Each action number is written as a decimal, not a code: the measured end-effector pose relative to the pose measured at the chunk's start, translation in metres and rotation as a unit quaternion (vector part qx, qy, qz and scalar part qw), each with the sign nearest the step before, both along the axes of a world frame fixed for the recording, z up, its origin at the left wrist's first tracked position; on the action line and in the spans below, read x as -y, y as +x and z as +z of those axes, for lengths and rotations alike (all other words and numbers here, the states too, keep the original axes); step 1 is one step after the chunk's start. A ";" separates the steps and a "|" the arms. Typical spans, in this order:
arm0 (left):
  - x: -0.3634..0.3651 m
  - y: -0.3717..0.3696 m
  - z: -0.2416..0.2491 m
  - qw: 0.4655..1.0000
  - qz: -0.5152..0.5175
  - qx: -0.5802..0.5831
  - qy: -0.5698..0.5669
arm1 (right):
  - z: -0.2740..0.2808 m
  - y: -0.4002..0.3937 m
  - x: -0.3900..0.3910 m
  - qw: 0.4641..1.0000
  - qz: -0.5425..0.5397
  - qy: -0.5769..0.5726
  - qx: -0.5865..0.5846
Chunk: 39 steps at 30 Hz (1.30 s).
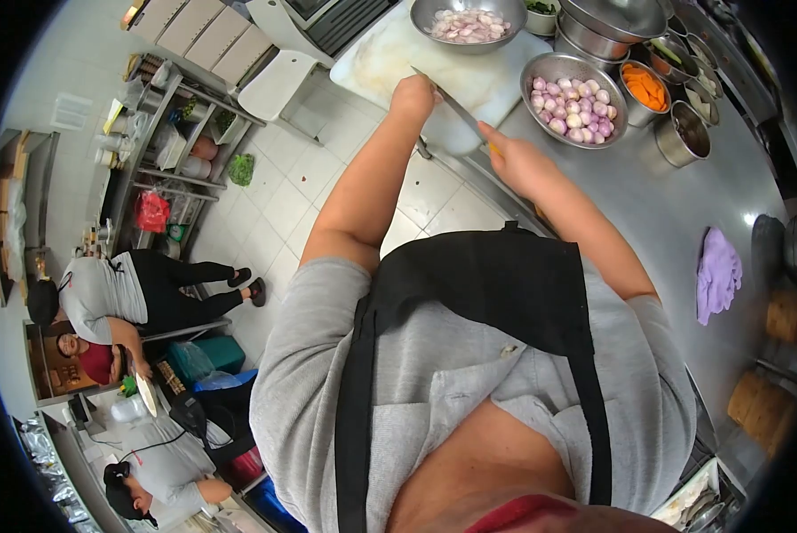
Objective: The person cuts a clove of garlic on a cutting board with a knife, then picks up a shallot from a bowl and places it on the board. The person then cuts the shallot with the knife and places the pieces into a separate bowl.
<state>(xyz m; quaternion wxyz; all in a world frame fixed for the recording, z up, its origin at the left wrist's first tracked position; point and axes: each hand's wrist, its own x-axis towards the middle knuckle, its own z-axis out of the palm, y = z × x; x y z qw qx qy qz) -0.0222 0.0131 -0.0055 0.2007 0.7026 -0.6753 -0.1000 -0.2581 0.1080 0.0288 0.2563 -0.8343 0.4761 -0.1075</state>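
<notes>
Head view: my right hand (510, 158) is closed around the handle of a knife (452, 105), blade slanting up and away over the white cutting board (390, 53). My left hand (414, 91) rests on the board at the blade's far end, fingers curled under; what it presses I cannot tell. Just beside the board on the steel counter (665, 204) stands a bowl of whole peeled shallots (573, 108). A bowl of cut shallots (468, 25) sits at the board's far edge. A tin of carrot slices (645, 89) is near. A purple cloth (717, 274) lies well apart, to my right. Three other people (105, 298) work across the floor.
</notes>
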 end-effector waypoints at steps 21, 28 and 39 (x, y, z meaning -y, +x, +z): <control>0.002 -0.002 0.001 0.999 0.013 0.023 0.027 | 0.002 -0.022 -0.016 1.000 0.010 -0.009 0.003; 0.006 0.005 -0.007 1.000 0.017 0.006 0.015 | 0.003 -0.024 -0.015 0.998 0.000 0.039 0.039; 0.007 0.005 -0.008 0.999 0.036 0.001 0.023 | 0.028 -0.031 -0.034 0.998 0.000 0.060 0.017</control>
